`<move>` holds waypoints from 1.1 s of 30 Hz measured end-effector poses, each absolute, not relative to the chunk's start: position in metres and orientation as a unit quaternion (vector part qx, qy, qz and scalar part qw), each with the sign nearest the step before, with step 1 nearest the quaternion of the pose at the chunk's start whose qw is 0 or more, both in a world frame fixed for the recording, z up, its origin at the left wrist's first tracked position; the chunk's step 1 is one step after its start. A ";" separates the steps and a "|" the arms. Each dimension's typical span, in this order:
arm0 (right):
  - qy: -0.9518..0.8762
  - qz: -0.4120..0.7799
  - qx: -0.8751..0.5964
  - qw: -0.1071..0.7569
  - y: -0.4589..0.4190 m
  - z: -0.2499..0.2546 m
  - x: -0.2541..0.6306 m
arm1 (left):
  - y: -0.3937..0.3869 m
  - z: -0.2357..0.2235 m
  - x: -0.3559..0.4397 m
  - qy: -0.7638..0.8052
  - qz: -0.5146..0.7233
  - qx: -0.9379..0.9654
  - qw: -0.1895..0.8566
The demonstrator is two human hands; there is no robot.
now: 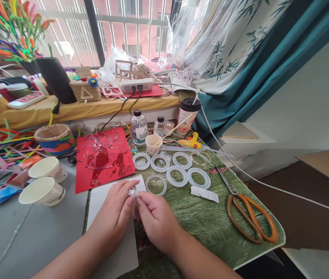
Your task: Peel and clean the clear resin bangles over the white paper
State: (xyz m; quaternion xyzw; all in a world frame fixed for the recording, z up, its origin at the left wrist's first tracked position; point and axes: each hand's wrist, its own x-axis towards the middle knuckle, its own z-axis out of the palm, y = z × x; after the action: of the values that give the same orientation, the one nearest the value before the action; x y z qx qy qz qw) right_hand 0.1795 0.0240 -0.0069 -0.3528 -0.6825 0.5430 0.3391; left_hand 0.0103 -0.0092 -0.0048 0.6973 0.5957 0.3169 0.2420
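My left hand point(113, 213) and my right hand point(155, 217) meet over a white sheet of paper point(100, 201). Pinched between their fingertips is a small whitish, translucent piece point(133, 192), mostly covered, so its kind is unclear. Just beyond the fingers lies a clear ring mould point(148, 187). Several more translucent ring moulds point(177, 177) are grouped behind it on the green mat. A red sheet point(105, 159) with wet, glossy patches lies to the left, touching the white paper.
Large scissors point(240, 209) with orange handles lie at right, near a folded white strip point(204, 194). A paper cup point(153, 145) holding a stick, a clear bottle point(138, 128) and a yellow glue gun point(191, 141) stand behind the moulds. Two paper cups point(41, 192) are at left. A white cable point(225, 150) crosses the right side.
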 end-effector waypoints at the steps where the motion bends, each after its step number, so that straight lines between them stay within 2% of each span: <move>1: -0.670 0.551 -0.365 0.337 0.024 -0.008 0.180 | -0.010 -0.006 0.011 0.596 0.315 0.698 0.242; 7: -0.792 0.419 -0.294 0.332 0.024 -0.011 0.181 | -0.007 -0.005 0.010 0.623 0.348 0.638 0.289; 11: -0.712 0.473 -0.380 0.352 0.025 -0.011 0.180 | -0.006 -0.005 0.010 0.610 0.384 0.622 0.307; 16: -0.864 0.304 -0.256 0.309 0.016 -0.011 0.180 | -0.004 -0.006 0.011 0.627 0.384 0.588 0.336; 18: -0.860 0.293 -0.277 0.314 0.015 -0.010 0.180 | -0.004 -0.004 0.012 0.638 0.401 0.566 0.334; 22: -0.759 0.399 -0.387 0.339 0.023 -0.007 0.181 | -0.006 -0.002 0.017 0.627 0.411 0.567 0.341; 27: -0.684 0.553 -0.330 0.343 0.023 -0.005 0.180 | -0.006 -0.001 0.016 0.579 0.395 0.627 0.341; 31: -0.519 0.744 -0.314 0.278 0.022 -0.004 0.175 | -0.007 0.003 0.010 0.578 0.371 0.652 0.321; 33: -0.474 0.776 -0.314 0.272 0.025 -0.004 0.174 | -0.007 0.006 0.010 0.580 0.347 0.673 0.300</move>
State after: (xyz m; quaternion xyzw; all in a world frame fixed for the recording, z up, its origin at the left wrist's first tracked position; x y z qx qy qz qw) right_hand 0.1742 0.0251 -0.0041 -0.3144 -0.4736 0.7765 0.2720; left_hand 0.0104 -0.0071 0.0056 0.6730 0.5801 0.3470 0.3001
